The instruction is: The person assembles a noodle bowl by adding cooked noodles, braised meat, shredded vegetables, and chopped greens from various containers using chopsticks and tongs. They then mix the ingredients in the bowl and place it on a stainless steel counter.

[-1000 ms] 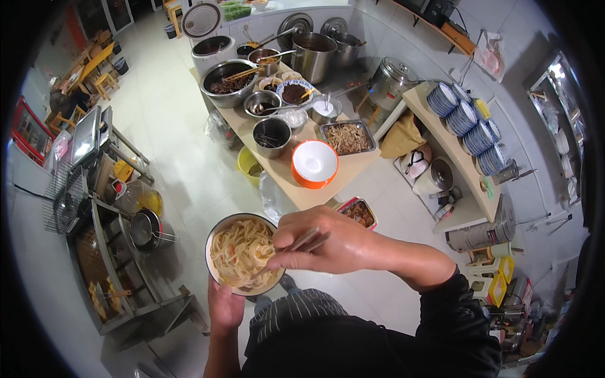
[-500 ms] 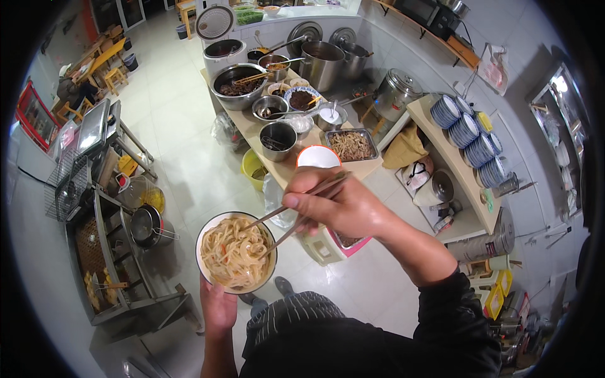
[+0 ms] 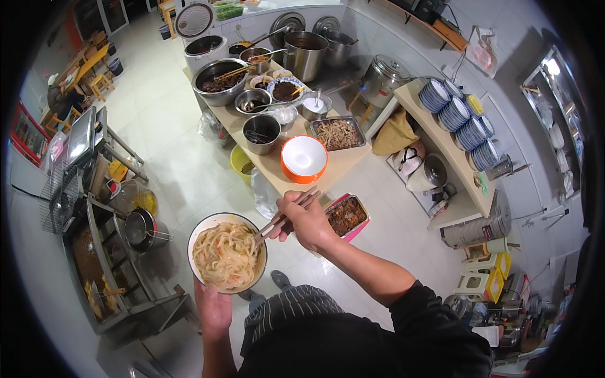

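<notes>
My left hand [image 3: 214, 309] holds a white, dark-rimmed bowl [image 3: 195, 269] from below, its fingers mostly hidden under it. Thick pale noodles [image 3: 227, 252] with small orange bits fill the bowl. Closed around a pair of brown chopsticks [image 3: 272, 227], my right hand [image 3: 307, 220] is just right of the bowl. The chopstick tips reach into the noodles at the bowl's right edge. Beyond my right hand, an orange bowl [image 3: 304, 175] with a white inside stands at the table's near corner.
The table [image 3: 277, 183] bears a tray of shredded food [image 3: 338, 133], a dark steel pot [image 3: 261, 135] and several sauce bowls. Below its near edge is a tray of brown chunks [image 3: 347, 216]. Right is a shelf with stacked blue-striped bowls [image 3: 454, 114]; a fryer [image 3: 94, 271] stands left.
My right hand has come down and left, bringing the chopsticks lower into the noodles at the bowl's right side. The orange bowl and the chunk tray, partly covered before, now show more.
</notes>
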Demonstrator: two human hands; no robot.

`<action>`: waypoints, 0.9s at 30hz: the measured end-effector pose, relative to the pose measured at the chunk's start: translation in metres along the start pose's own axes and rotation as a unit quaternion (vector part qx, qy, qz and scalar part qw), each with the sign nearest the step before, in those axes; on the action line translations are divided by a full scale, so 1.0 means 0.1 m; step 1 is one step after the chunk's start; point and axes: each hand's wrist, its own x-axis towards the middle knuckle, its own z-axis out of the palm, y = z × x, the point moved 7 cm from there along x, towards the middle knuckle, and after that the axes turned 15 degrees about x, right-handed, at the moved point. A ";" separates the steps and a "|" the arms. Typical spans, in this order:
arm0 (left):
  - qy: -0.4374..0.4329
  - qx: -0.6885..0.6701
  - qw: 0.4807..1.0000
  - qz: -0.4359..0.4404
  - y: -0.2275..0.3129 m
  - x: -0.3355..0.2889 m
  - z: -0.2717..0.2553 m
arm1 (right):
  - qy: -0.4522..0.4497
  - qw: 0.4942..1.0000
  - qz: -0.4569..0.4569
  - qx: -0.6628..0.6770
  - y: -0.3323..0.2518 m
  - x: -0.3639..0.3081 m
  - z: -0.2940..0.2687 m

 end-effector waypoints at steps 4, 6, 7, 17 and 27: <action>-0.003 -0.003 1.000 -0.002 -0.03 0.02 0.01 | 0.017 0.999 -0.003 0.027 -0.03 -0.01 -0.02; 0.003 0.013 1.000 -0.011 -0.05 0.03 -0.02 | 0.038 0.999 -0.013 0.019 -0.06 -0.02 -0.02; 0.013 0.003 1.000 -0.023 -0.05 0.00 -0.05 | 0.041 0.999 -0.012 0.017 -0.08 -0.03 0.01; 0.041 -0.036 0.998 -0.017 -0.02 -0.11 -0.20 | -0.126 0.978 -0.050 -0.161 -0.38 -0.13 1.08; 0.150 -0.124 0.981 0.007 0.14 -0.64 -0.97 | -0.419 0.838 -0.065 -0.343 -0.46 -0.33 2.70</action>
